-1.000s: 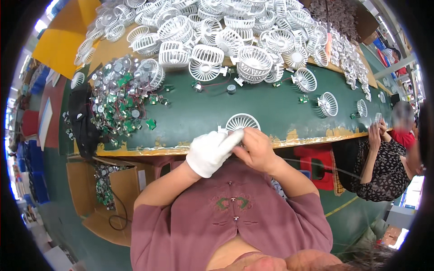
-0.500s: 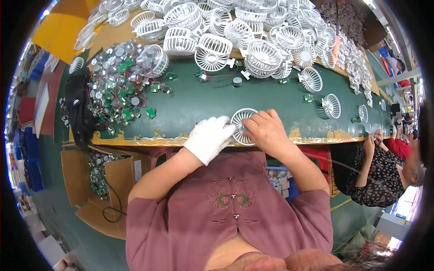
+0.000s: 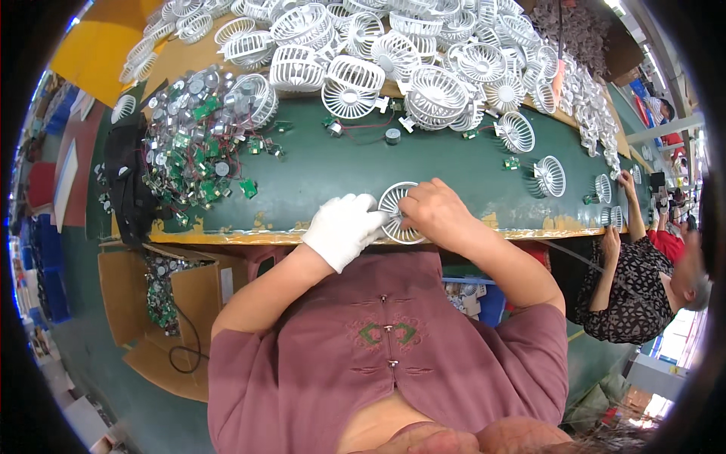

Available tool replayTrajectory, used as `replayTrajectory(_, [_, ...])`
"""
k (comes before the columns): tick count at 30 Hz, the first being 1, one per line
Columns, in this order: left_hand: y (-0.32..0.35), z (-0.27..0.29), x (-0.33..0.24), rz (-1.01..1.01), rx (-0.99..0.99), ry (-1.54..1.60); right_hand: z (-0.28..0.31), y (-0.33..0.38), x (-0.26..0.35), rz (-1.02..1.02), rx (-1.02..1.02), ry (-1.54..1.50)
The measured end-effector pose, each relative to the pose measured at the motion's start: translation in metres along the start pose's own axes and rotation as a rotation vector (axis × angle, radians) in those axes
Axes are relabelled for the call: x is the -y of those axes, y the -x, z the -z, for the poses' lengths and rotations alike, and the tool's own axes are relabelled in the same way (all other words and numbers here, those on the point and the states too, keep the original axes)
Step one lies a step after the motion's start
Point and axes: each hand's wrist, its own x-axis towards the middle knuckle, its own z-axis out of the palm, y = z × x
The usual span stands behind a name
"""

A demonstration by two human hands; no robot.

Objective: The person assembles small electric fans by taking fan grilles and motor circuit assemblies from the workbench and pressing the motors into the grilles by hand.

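Note:
A round white plastic fan cage with radial ribs is held at the front edge of the green table. My left hand, in a white glove, closes its fingertips on the cage's left side near the hub. Bare, my right hand bends over the cage's right side, its fingers curled at the ribs. Whether the right fingers also hold a small part is hidden. Beyond the hands, a small grey motor stands on the table beside another motor with wires.
A large heap of white fan cages fills the far side. To the left lies a pile of motors and green circuit boards near a black bag. An open cardboard box stands below. At right, a co-worker sits.
My right hand has shifted slightly on the cage, its elbow farther out. At right, the co-worker's one hand has reached out toward the white parts, the other beside a fan cage.

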Motion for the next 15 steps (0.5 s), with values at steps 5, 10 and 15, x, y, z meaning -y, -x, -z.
replayTrajectory(5, [0.000,0.000,-0.003,0.014,-0.006,0.043,-0.001,0.004,0.011,-0.177,-0.130,-0.103])
replayTrajectory(10, [-0.005,0.006,-0.004,-0.047,0.002,-0.037,-0.003,-0.001,0.004,-0.146,0.008,-0.045])
replayTrajectory(15, [-0.002,0.004,-0.003,-0.064,-0.059,-0.019,-0.007,0.008,0.009,-0.187,-0.113,0.022])
